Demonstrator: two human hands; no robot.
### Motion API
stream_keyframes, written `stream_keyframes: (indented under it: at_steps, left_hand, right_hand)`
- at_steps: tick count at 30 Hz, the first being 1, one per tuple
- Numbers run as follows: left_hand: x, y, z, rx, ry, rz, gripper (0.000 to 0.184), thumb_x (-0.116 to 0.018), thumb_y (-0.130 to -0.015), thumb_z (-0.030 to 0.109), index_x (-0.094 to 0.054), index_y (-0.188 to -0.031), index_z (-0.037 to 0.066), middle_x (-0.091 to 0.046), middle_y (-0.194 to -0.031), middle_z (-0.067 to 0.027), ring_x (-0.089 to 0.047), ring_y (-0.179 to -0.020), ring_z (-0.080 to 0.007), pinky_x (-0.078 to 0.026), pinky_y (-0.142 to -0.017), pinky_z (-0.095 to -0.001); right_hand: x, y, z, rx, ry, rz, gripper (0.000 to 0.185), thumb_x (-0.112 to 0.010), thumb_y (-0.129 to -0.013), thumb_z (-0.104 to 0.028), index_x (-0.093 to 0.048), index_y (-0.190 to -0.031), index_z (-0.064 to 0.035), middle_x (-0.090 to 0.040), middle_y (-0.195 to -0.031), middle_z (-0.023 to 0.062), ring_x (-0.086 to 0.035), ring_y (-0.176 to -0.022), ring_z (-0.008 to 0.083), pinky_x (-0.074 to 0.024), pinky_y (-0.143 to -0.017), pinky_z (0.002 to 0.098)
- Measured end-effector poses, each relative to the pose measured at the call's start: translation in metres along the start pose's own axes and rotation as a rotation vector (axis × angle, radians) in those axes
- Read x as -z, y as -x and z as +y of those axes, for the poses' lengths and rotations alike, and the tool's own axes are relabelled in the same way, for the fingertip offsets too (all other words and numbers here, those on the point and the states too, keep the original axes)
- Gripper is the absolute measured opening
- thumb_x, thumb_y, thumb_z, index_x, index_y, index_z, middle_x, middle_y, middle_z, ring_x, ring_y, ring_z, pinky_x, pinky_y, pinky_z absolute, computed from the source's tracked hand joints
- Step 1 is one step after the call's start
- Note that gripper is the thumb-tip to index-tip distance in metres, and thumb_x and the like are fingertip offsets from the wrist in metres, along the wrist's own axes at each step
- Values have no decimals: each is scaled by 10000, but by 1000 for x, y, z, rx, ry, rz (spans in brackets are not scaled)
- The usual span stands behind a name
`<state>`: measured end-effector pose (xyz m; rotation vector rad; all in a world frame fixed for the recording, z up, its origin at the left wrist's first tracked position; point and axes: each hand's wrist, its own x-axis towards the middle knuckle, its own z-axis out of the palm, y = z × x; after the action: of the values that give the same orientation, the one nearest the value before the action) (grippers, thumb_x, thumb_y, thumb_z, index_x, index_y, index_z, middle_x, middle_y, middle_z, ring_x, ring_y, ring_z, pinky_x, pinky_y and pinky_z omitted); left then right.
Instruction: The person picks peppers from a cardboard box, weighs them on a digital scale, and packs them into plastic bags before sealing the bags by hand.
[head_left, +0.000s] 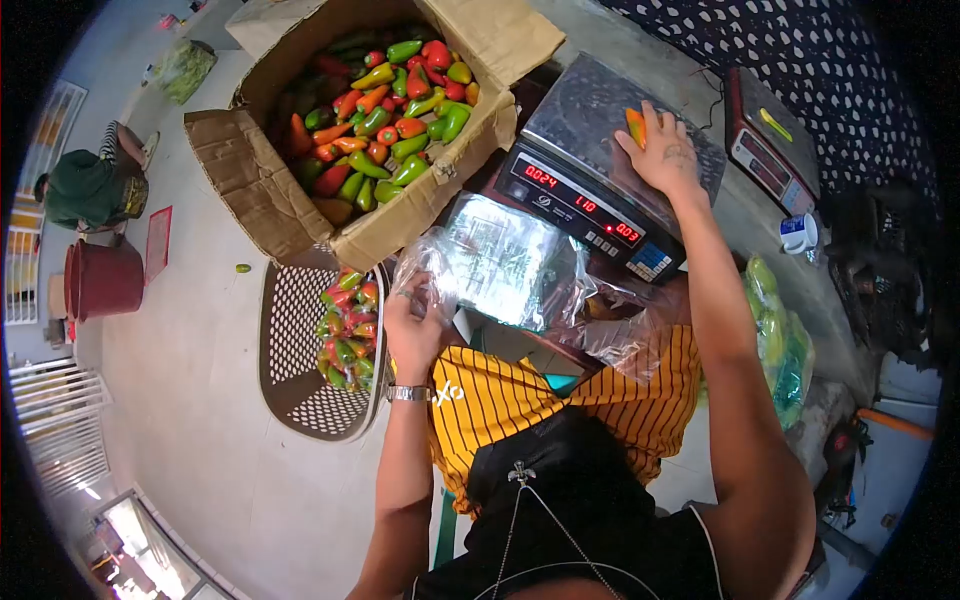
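My right hand [665, 155] is over the metal plate of a digital scale [568, 115], with an orange pepper [636, 127] between its thumb and fingers. Red digits on the display [583, 205] read 0.024, 1.10 and 0.03. In front of the scale, my left hand [420, 310] has its fingers closed on a clear plastic bag [428, 262], their tips partly hidden by the film. A stack of shiny clear bags [505, 262] lies beside it. Beyond, an open cardboard box [400, 232] holds many red, orange and green peppers [385, 125].
Bagged peppers [348, 330] sit in a perforated plastic basket [290, 355] at my left. A second scale [770, 150] and a white mug [798, 234] stand to the right. Green produce in plastic [775, 335] lies near my right arm. A person in green [95, 185] sits by a red bucket [105, 280].
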<state>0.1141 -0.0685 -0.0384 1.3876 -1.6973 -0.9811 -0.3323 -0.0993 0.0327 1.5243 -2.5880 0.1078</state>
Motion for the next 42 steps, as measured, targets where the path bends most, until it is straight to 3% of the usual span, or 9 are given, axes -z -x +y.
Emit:
stream_keyframes:
  at_steps: [10, 18, 22, 26, 29, 32, 35, 38, 42]
  left_hand:
    - [3, 1, -3, 42, -12, 8, 317, -745, -840, 59, -717, -1156, 35, -706, -1131, -150, -690, -946, -265, -540, -855, -336]
    - [3, -3, -4, 32, 19, 41, 289, -735, -849, 61, -734, -1138, 59, -704, -1093, -116, -679, -905, -214, -542, -814, -325]
    - [1, -2, -8, 39, 19, 35, 304, -732, -837, 50, -736, -1140, 67, -704, -1086, -109, -676, -907, -214, -542, -816, -322]
    - [3, -2, 0, 93, 36, 32, 319, -721, -824, 34, -735, -1141, 65, -707, -1085, -110, -676, -908, -216, -540, -807, -322]
    - [4, -1, -5, 50, 3, 34, 329, -708, -814, 20, -734, -1139, 62, -712, -1087, -117, -676, -902, -223, -538, -803, -329]
    - [2, -3, -5, -19, -14, 40, 335, -698, -805, 10, -733, -1134, 61, -715, -1091, -128, -674, -895, -241, -535, -813, -339]
    - [2, -2, -7, -16, 6, 43, 333, -692, -799, 5, -734, -1125, 61, -717, -1087, -131, -674, -898, -259, -533, -831, -352]
    - [1, -2, -5, 26, 1, 45, 330, -692, -795, 6, -736, -1117, 62, -719, -1087, -131, -675, -924, -267, -529, -850, -361]
    - [0, -1, -10, 91, 20, 30, 335, -694, -790, 13, -737, -1117, 68, -717, -1102, -133, -671, -970, -272, -522, -877, -365]
  right_hand:
    - [4, 1, -9, -2, 52, 47, 746, -590, -927, -627, -538, -1465, -111, -553, -1381, 182, -488, -1309, 385, -374, -1097, 521]
    - [55, -20, -101, 411, -474, 617, 476, -790, -855, -388, -679, -1171, -51, -623, -1244, 173, -583, -1178, 383, -468, -1015, 465]
    - [32, -56, -205, 736, -674, 192, 392, -769, -865, -203, -680, -1230, -91, -664, -1263, 181, -608, -1217, 356, -483, -1049, 426]
    - [-7, -95, -271, 594, -12, -656, 579, -699, -858, -131, -576, -1423, -109, -524, -1488, 215, -533, -1359, 349, -448, -1130, 408]
    - [-21, -96, -281, 624, 172, -626, 602, -667, -880, -174, -542, -1461, -79, -501, -1506, 241, -519, -1378, 347, -439, -1138, 405]
    - [-57, -95, -278, 541, 147, -345, 480, -662, -921, -267, -656, -1350, -50, -635, -1408, 151, -619, -1282, 317, -498, -1074, 395]
    - [-15, -93, -286, 423, -160, -451, 571, -683, -909, -463, -693, -1309, -54, -657, -1379, 145, -629, -1261, 289, -468, -1093, 389]
    - [-10, -91, -300, 398, -1028, -748, 595, -713, -861, -563, -761, -1150, -45, -707, -1233, 170, -634, -1165, 257, -454, -1045, 359]
    - [-33, -62, -330, 914, -316, -847, 597, -745, -799, -590, -777, -1116, -85, -725, -1178, 128, -657, -1117, 261, -490, -979, 367]
